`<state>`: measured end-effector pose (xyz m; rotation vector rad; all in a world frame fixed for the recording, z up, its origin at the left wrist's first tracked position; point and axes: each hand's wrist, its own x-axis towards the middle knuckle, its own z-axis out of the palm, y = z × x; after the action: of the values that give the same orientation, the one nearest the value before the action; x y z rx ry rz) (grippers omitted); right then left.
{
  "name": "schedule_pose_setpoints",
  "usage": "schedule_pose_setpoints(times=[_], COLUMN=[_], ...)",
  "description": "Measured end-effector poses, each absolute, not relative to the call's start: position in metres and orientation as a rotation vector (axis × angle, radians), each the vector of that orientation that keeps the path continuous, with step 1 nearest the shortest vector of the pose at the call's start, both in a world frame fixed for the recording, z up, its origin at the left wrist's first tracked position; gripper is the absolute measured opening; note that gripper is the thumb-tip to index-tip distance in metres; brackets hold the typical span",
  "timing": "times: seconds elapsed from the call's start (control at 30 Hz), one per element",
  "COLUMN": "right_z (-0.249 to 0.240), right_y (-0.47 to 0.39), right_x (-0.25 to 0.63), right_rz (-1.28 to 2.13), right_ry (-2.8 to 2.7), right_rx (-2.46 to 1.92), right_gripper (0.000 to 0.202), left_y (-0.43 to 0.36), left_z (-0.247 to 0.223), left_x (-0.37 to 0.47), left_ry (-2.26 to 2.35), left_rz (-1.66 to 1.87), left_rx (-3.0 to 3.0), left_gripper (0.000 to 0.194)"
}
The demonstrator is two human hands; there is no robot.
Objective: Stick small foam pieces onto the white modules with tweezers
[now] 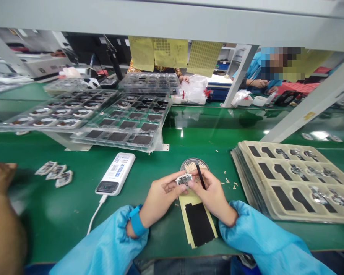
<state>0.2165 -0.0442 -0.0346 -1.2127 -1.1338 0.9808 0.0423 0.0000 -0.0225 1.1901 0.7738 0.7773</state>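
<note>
Between my two hands is a small white-rimmed electronic part (pixel 184 179) with a dark inside. My left hand (pixel 164 191) pinches its left side. My right hand (pixel 210 193) grips the right side and also has a thin black stick-like tool (pixel 200 176) between its fingers. Just beyond my fingers stands a round dish (pixel 193 160) with many small pale pieces. Beneath my hands lies a yellow backing sheet (pixel 187 228) with a black adhesive-looking sheet (pixel 200 224) on it.
Several similar white-rimmed parts (pixel 55 170) and a power bank (pixel 116 173) with a white cable lie left. Another person's arm (pixel 2 217) is at the left edge. Stacked trays (pixel 275 214) stand right; clear trays (pixel 123 143) sit on a raised shelf.
</note>
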Motion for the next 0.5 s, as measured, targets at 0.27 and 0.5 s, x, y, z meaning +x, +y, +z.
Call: schedule_pose_setpoints(times=[0.27, 0.5], right_z=[-0.032, -0.031], right_y=[-0.046, -0.043], right_x=[0.210, 0.205], right_rz=[1.001, 1.148], right_ry=[-1.121, -1.074], right_rx=[-1.201, -1.158], right_gripper=[0.029, 0.030], left_y=[-0.003, -0.003], left_z=[-0.026, -0.028], left_x=[0.045, 0.050], left_ry=[0.683, 0.633], left_rz=[0.831, 0.934], left_rx=[1.137, 1.341], left_gripper=[0.041, 0.030])
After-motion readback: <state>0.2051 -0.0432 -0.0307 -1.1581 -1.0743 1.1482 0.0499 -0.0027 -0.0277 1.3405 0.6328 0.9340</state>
